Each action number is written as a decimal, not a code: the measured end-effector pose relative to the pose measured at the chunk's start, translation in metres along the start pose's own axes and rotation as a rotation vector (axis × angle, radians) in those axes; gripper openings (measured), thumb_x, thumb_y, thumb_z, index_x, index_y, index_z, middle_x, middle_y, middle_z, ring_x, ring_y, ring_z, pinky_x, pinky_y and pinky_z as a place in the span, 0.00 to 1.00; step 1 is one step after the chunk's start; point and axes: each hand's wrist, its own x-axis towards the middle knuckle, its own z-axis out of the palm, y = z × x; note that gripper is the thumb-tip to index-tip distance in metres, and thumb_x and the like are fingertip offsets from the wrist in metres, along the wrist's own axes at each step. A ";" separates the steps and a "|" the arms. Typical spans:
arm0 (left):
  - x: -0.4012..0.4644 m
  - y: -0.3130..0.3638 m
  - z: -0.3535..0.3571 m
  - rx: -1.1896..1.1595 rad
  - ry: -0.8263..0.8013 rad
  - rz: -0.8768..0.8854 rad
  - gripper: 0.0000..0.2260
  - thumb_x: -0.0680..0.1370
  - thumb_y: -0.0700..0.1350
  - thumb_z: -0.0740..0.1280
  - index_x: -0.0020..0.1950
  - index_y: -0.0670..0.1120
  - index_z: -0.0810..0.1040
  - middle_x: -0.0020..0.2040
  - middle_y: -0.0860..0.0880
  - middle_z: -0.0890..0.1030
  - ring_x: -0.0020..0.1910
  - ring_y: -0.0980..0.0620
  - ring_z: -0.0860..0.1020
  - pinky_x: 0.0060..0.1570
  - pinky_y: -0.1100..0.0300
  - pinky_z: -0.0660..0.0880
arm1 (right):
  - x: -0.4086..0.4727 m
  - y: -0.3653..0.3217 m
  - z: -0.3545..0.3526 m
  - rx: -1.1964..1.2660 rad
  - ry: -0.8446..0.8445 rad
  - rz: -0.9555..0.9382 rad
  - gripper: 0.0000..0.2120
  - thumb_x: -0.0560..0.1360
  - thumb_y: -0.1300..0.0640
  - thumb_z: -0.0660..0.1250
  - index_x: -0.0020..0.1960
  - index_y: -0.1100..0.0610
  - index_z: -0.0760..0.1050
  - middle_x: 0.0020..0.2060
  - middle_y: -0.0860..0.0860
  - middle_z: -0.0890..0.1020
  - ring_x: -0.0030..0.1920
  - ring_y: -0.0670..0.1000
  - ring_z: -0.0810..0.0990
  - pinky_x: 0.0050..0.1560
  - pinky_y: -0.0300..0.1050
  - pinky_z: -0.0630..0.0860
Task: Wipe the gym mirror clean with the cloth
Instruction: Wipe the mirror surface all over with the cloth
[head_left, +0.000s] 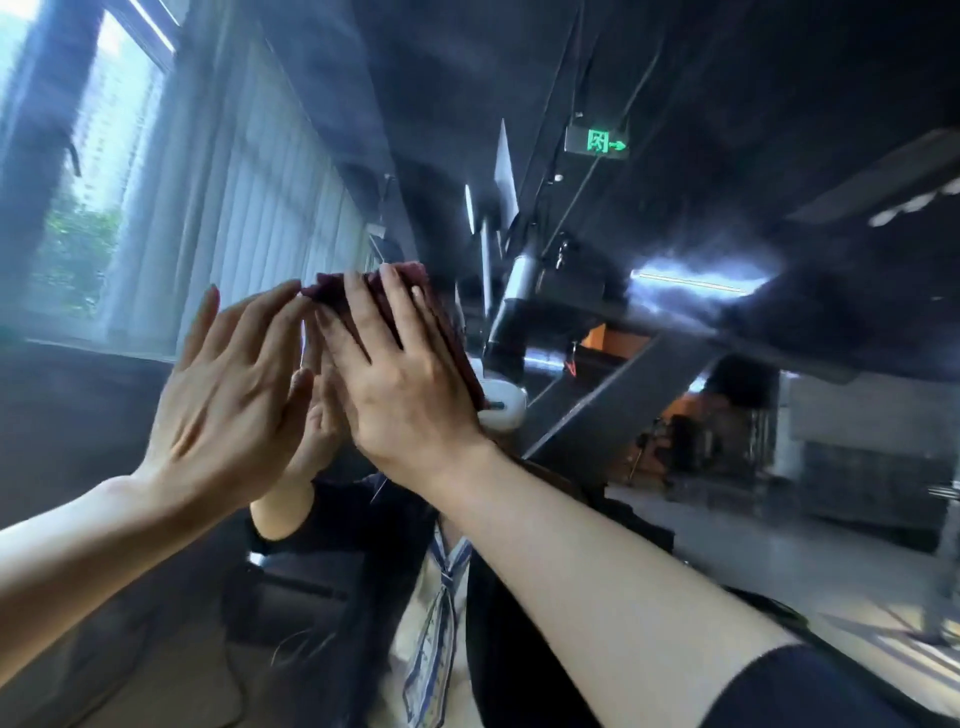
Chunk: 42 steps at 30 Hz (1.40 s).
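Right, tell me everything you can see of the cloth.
The cloth is dark red, soft-looking fabric, folded into layers that show along its top and right edges. It lies flat against the mirror, up at raised-arm height. The right hand covers most of it with straight fingers; the left hand touches its left edge with its fingertips.

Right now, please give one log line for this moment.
step: wiping | right hand: presses cloth flat on mirror | left hand: open beside it

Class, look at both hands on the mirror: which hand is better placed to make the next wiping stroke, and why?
The right hand. Its straight fingers press the dark red cloth flat against the mirror. The left hand only touches the cloth's left edge with its fingertips.
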 end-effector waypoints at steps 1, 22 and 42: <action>0.002 0.000 0.000 -0.004 -0.012 0.006 0.27 0.79 0.49 0.55 0.73 0.35 0.67 0.71 0.36 0.72 0.68 0.36 0.71 0.77 0.45 0.50 | -0.003 0.010 -0.004 -0.011 -0.012 -0.037 0.21 0.81 0.56 0.59 0.72 0.58 0.74 0.74 0.60 0.71 0.75 0.65 0.65 0.77 0.61 0.57; 0.078 0.101 0.027 0.086 -0.006 0.312 0.24 0.78 0.48 0.56 0.69 0.37 0.75 0.66 0.39 0.78 0.64 0.41 0.76 0.75 0.37 0.54 | 0.036 0.154 -0.056 -0.179 0.152 0.348 0.22 0.80 0.57 0.58 0.73 0.58 0.73 0.74 0.61 0.70 0.75 0.66 0.65 0.77 0.59 0.57; 0.066 0.222 0.051 -0.003 -0.026 0.571 0.22 0.77 0.45 0.63 0.68 0.36 0.77 0.68 0.39 0.77 0.67 0.43 0.76 0.76 0.39 0.51 | -0.128 0.230 -0.127 -0.262 0.381 0.879 0.22 0.81 0.56 0.55 0.72 0.64 0.71 0.71 0.65 0.70 0.73 0.69 0.65 0.75 0.61 0.60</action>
